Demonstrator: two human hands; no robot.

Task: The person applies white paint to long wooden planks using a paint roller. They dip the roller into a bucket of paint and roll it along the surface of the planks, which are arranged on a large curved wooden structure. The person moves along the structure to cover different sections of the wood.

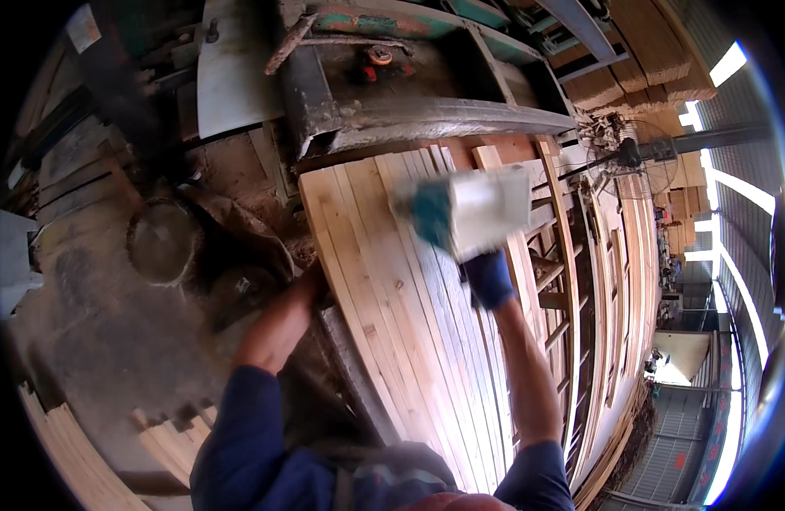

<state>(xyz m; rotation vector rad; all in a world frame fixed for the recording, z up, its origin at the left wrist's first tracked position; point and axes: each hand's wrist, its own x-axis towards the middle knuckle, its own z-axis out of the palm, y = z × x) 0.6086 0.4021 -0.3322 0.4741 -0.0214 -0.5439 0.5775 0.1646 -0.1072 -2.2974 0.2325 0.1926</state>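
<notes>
Narrow pale wooden strips (401, 298) lie side by side in front of me, forming a broad slanting panel. Over their far right part, my right hand (488, 279), in a dark blue glove, is closed on a boxy white-and-teal object (486, 209). Motion smears this object, so its exact kind is unclear. My left hand (314, 279) reaches to the left edge of the strips. Its fingers are hidden behind that edge, so I cannot see whether they grip the wood.
Beyond the strips stands a grimy metal frame (443, 115) with a small orange-and-black item (378, 56) inside. A round bucket (162, 241) is on the left. More long boards (618, 281) and a fan (635, 157) are at right. Cut wood pieces (77, 451) lie lower left.
</notes>
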